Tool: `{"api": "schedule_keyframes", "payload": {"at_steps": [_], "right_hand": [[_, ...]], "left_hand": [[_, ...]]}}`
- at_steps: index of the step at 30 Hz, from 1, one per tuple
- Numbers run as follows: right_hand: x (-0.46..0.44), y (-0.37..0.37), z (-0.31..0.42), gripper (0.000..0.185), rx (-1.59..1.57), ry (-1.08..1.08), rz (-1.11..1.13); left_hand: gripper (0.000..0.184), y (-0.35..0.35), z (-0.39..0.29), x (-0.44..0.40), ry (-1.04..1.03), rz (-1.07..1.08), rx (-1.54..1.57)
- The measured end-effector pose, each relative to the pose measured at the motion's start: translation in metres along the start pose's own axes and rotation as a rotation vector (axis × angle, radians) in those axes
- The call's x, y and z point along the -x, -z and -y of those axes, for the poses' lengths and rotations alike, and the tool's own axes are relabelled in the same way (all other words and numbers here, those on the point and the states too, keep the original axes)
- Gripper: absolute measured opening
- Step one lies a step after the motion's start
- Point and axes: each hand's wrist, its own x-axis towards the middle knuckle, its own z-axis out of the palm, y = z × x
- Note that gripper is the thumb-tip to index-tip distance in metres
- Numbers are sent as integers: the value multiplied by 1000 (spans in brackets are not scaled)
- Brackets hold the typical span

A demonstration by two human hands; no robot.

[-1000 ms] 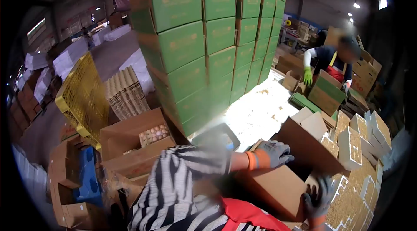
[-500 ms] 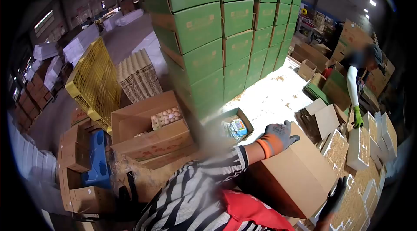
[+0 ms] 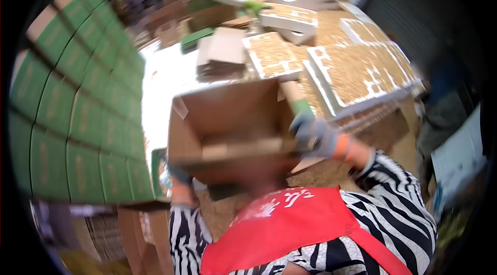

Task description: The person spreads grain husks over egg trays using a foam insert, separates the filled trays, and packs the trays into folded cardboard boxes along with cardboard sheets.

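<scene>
An open cardboard box [image 3: 233,114] is in front of my chest, its opening turned toward me and its inside bare. My right hand [image 3: 317,132], in a grey glove with an orange cuff, grips the box at its right side; motion blurs the fingers. At the lower left corner of the box is my left hand [image 3: 181,175], gloved the same way and holding that side, with its fingers mostly hidden. Close beside my left hand is a small green-edged container [image 3: 158,171] with colourful packets.
Stacked green boxes [image 3: 83,120] form a wall on the left. White foam trays [image 3: 362,73] with a tan, grainy filling lie at the right and back. Folded cardboard [image 3: 222,50] sits beyond the box. A co-worker's green-gloved hand [image 3: 253,7] touches a tray.
My view has swung to the right. The box, earlier seen from its outer side, now has its opening facing me. My hands have come to its two sides.
</scene>
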Motion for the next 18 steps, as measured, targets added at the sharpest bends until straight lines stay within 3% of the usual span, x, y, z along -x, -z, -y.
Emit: {"api": "schedule_keyframes", "payload": {"at_steps": [1,3,5,7,9,11,13,16,18], "right_hand": [[7,-17,27,33,185,59,112],[30,-51,42,37,180,149,59],[46,-47,48,49,101,49,-56],[59,-28,56,63,16,-111,-244],[94,-18,5,76,-155,-335,-737],[118,13,-61,85,-354,-745,-1254],[149,38,-127,94,-753,-908,-1433],[112,59,-164,83,-760,-1197,-1499],[115,67,-182,67,-778,-1187,-1471]], "left_hand": [[59,5,6,-1,97,17,212],[59,17,19,-3,285,40,557],[59,29,36,-17,400,42,596],[51,44,53,-31,441,-21,427],[46,45,64,-41,452,-110,247],[48,25,74,-52,258,-169,-4],[52,-3,69,-45,93,-215,-198],[57,-4,62,-50,157,-136,-324],[57,12,72,-53,73,-135,-526]]}}
